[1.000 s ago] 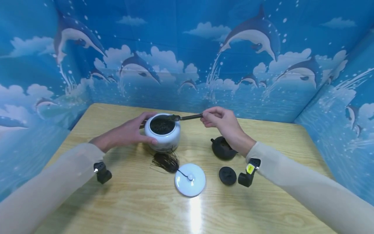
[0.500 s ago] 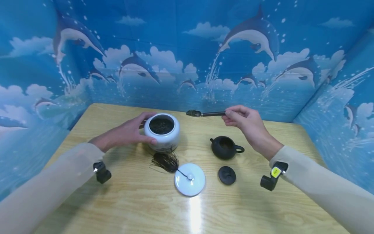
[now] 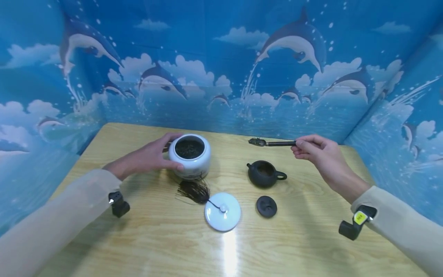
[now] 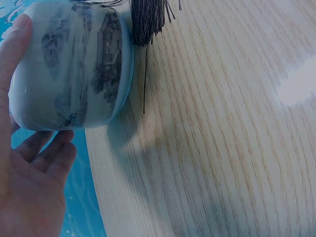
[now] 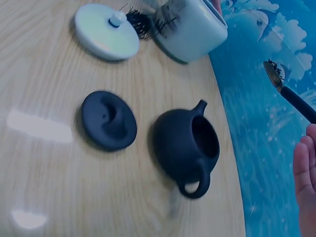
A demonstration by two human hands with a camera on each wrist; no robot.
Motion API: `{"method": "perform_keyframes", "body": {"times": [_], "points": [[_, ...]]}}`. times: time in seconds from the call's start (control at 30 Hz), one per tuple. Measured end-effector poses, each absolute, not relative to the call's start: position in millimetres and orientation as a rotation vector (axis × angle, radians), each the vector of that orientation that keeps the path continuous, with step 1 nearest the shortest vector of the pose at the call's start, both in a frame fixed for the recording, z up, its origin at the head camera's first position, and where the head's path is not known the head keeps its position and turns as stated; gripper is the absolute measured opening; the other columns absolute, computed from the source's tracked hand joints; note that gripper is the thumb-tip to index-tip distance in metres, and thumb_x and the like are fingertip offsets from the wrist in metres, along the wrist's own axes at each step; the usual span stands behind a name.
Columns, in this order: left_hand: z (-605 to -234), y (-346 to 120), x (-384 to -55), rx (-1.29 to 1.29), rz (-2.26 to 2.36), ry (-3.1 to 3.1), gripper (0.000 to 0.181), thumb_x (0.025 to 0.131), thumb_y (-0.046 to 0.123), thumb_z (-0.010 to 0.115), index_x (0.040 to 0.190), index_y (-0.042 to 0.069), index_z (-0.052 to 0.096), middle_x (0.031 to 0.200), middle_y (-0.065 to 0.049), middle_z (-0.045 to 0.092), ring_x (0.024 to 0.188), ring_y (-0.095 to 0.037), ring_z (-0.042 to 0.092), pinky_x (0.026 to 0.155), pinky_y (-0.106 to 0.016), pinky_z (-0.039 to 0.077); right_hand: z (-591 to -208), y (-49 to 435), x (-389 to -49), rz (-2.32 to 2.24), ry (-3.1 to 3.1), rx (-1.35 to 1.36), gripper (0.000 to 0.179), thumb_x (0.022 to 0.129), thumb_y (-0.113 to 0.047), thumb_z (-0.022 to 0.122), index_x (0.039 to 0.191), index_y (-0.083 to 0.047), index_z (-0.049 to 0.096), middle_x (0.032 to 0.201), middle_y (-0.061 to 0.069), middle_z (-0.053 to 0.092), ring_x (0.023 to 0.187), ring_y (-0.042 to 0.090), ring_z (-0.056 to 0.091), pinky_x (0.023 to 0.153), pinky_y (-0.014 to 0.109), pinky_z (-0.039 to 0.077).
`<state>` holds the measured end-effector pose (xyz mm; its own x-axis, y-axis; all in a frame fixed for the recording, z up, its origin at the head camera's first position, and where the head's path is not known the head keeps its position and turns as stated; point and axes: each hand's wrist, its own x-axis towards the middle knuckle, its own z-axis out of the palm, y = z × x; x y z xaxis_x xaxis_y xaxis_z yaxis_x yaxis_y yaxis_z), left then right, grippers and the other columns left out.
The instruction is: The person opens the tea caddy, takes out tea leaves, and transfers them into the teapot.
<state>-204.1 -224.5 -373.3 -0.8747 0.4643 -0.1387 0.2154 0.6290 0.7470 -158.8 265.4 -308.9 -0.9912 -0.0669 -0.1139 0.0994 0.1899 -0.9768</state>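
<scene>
My left hand (image 3: 154, 154) grips the side of a white porcelain jar (image 3: 194, 167), thumb in front and fingers round the back. Dark loose tea leaves (image 3: 188, 149) show inside its mouth. Painted scenery covers the jar (image 4: 74, 64) in the left wrist view. My right hand (image 3: 320, 156) pinches the dark handle of a tea scoop (image 3: 278, 143), held level above the table's back edge. Dried leaves heap on the scoop's tip (image 5: 272, 74). Below and to the left of that hand stands a black teapot (image 3: 263, 175), uncovered, its spout pointing left toward the jar.
A white jar lid (image 3: 222, 215) with a knob lies in front of the jar, tied by a cord to a dark tassel (image 3: 194, 191). The round black teapot lid (image 3: 266, 207) rests before the teapot. A dolphin-printed curtain (image 3: 207, 57) borders the wooden table (image 3: 155, 238).
My right hand has drawn the scoop, loaded with leaves, out from over the jar and to the right, past the teapot. The left hand keeps its grip on the jar.
</scene>
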Motion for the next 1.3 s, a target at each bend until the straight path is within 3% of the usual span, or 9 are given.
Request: {"method": "perform_keyframes", "body": {"times": [0.67, 1.07, 1.3], "points": [[-372, -225, -204, 0.525, 1.104, 2.538, 0.121, 0.083, 0.053, 0.094, 0.173, 0.015, 0.022, 0.177, -0.016, 0.033, 0.163, -0.042, 0.033, 0.131, -0.07, 0.028, -344, 316, -135, -1.853, 2.33, 0.131, 0.033, 0.109, -0.026, 0.07, 0.128, 0.0, 0.062, 0.102, -0.005, 0.081, 0.093, 0.006, 0.077, 0.084, 0.021, 0.066], [-373, -226, -203, 0.555, 1.135, 2.526, 0.119, 0.084, 0.048, 0.094, 0.173, 0.013, 0.023, 0.177, -0.017, 0.032, 0.163, -0.043, 0.033, 0.131, -0.068, 0.03, -347, 311, -134, -1.432, 2.632, 0.026, 0.051, 0.112, -0.037, 0.065, 0.139, 0.005, 0.06, 0.106, -0.016, 0.079, 0.097, 0.001, 0.074, 0.088, 0.023, 0.065], [-374, -226, -204, 0.548, 1.113, 2.543, 0.121, 0.083, 0.052, 0.094, 0.173, 0.013, 0.023, 0.177, -0.016, 0.033, 0.162, -0.043, 0.034, 0.131, -0.069, 0.03, -334, 303, -138, -1.114, 2.84, -0.109, 0.039, 0.11, -0.043, 0.067, 0.132, -0.01, 0.071, 0.105, -0.01, 0.079, 0.093, 0.001, 0.072, 0.08, 0.021, 0.06]]}}
